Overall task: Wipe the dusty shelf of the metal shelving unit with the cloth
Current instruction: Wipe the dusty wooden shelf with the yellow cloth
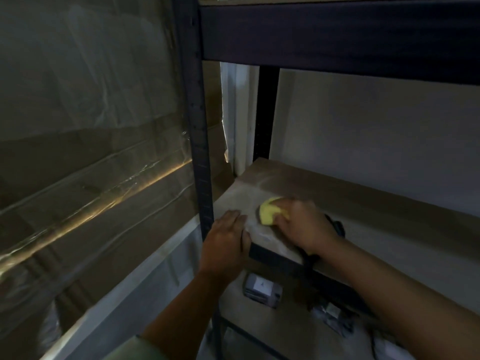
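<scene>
A dark metal shelving unit (200,157) fills the right side of the head view. Its brown shelf board (350,201) shows pale dust near the front left corner. My right hand (304,224) grips a bunched yellow cloth (270,211) and presses it on that dusty patch. My left hand (226,240) lies on the shelf's front left corner beside the upright post, fingers flat on the board and thumb over the front rail. A dark strap or watch sits at my right wrist.
Cardboard boxes wrapped in clear plastic film (91,152) stand close to the left of the post. The lower shelf holds a small grey box (262,289) and other small items (335,318). A dark beam (337,35) of the shelf above hangs overhead.
</scene>
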